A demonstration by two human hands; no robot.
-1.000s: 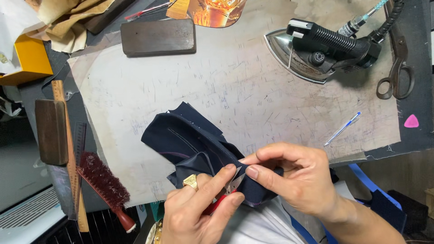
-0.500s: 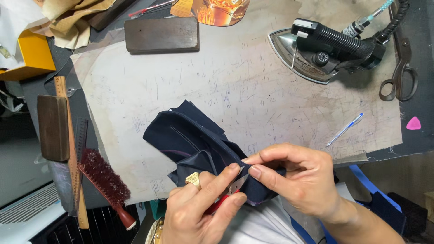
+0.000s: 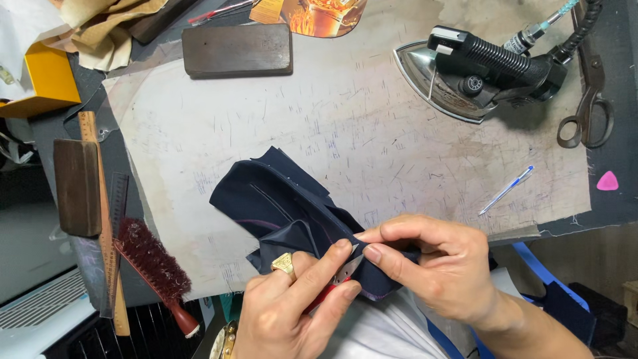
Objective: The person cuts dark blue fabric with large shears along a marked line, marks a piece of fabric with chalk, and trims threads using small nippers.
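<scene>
A folded piece of dark navy fabric (image 3: 279,199) lies at the near edge of a worn, pen-marked pressing board (image 3: 345,126). My left hand (image 3: 292,306), with a gold ring on one finger, grips small red-handled snips (image 3: 335,282) whose metal blades touch the fabric's near edge. My right hand (image 3: 438,266) pinches that same edge of the fabric between thumb and forefinger, right beside the blade tips.
A steam iron (image 3: 478,70) rests at the back right, with scissors (image 3: 588,110), a pink chalk piece (image 3: 607,181) and a blue pen (image 3: 506,189) nearby. A dark block (image 3: 237,50) lies at the back. Left are a wooden ruler (image 3: 100,219), another block (image 3: 77,187) and a brush (image 3: 154,269).
Both hands stay at the fabric's near edge with only slight shifts of the fingers. The fabric has barely moved.
</scene>
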